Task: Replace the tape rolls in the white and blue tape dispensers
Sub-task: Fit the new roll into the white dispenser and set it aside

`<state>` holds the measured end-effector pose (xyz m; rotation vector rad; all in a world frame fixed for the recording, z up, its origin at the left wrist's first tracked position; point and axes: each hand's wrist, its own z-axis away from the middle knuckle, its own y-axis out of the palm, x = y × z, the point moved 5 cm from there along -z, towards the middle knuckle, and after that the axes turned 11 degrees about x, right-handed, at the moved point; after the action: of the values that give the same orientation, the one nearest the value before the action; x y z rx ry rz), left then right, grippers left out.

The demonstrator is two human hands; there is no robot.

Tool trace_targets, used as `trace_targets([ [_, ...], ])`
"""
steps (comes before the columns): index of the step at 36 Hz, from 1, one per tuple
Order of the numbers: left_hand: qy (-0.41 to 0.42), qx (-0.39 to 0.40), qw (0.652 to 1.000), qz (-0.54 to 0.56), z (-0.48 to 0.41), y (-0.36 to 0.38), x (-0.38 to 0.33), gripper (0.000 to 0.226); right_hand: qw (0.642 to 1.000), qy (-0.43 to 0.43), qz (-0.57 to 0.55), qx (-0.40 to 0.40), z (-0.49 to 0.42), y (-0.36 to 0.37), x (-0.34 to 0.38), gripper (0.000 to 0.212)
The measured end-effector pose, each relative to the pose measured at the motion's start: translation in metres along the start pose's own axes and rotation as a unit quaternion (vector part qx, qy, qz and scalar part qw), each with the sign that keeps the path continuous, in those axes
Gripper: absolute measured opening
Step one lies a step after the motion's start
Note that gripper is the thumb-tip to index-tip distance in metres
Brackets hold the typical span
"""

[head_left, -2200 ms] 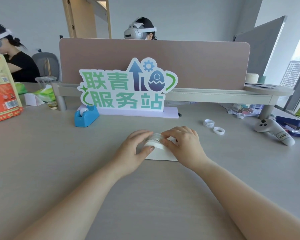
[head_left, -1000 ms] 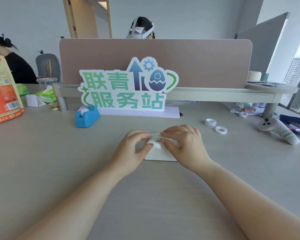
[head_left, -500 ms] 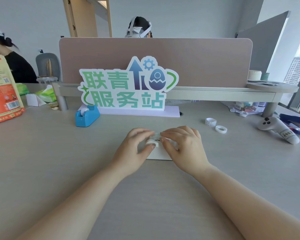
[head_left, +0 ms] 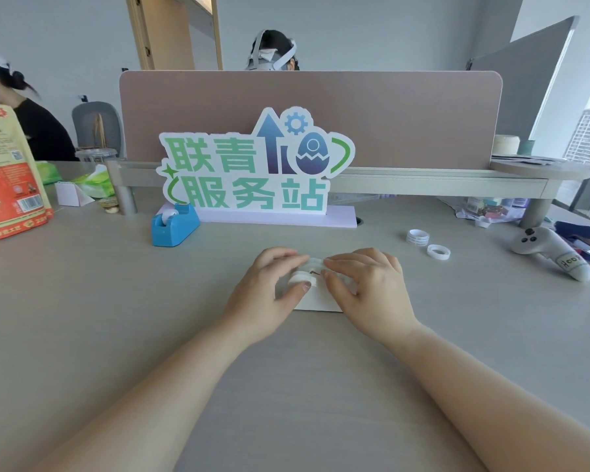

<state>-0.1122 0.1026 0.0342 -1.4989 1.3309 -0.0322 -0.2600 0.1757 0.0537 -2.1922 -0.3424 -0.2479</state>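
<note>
White tape dispenser [head_left: 315,303] sits on the tabletop [head_left: 116,318] right in front of me, mostly covered by my hands. My left hand [head_left: 269,284] curls over its left end, thumb pressed against the white tape roll [head_left: 302,278] seated in its top, fingers arched over the far side. My right hand [head_left: 368,284] cups the right end, its fingertips [head_left: 331,264] meeting the roll from the other side. Both hands are half-curled and pinching the roll between them, neither flat nor clenched into a fist.

Blue tape dispenser [head_left: 174,226] stands well apart, to the far left, just in front of the green lettered sign [head_left: 252,168], with a roll in it. Two spare tape rolls [head_left: 418,237] [head_left: 438,251] lie on the tabletop to my right, near a white controller [head_left: 552,252].

Compared with half a second ago, my hands keep almost the same grip; the roll seems slightly more exposed between my thumbs. Two seconds ago the roll sat higher.
</note>
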Motion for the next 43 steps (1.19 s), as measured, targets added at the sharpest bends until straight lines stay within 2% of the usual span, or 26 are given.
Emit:
trace_targets([
  [7, -0.017, -0.008, 1.0, -0.009, 0.001, -0.002, 0.003, 0.047, 1.0, 0.016, 0.001, 0.003, 0.001, -0.001, -0.005, 0.038],
  [14, -0.018, -0.023, 1.0, -0.003, 0.001, -0.004, 0.001, 0.033, 1.0, -0.003, 0.002, 0.011, 0.003, 0.001, 0.003, 0.037],
  [20, -0.008, 0.006, 1.0, -0.001, 0.0, 0.001, -0.003, 0.049, 1.0, 0.024, 0.005, 0.004, 0.003, -0.001, -0.004, 0.038],
  [23, -0.022, -0.019, 0.999, -0.026, 0.0, -0.003, 0.0, 0.057, 1.0, 0.018, -0.003, 0.016, 0.001, 0.0, -0.002, 0.044],
  [28, -0.031, -0.051, 0.998, -0.036, 0.002, -0.007, 0.002, 0.041, 0.999, -0.019, 0.0, 0.043, 0.002, 0.004, 0.004, 0.042],
  [32, -0.015, -0.048, 0.998, -0.03, 0.001, -0.006, -0.001, 0.052, 1.0, -0.006, 0.008, 0.018, 0.003, 0.002, 0.001, 0.041],
  [38, -0.001, -0.008, 1.0, -0.003, 0.0, 0.001, -0.001, 0.056, 1.0, 0.022, -0.01, 0.016, 0.004, 0.0, -0.005, 0.043],
  [43, 0.001, 0.002, 1.0, -0.016, 0.001, 0.001, 0.0, 0.057, 1.0, -0.008, -0.003, 0.028, 0.004, 0.003, 0.001, 0.042],
])
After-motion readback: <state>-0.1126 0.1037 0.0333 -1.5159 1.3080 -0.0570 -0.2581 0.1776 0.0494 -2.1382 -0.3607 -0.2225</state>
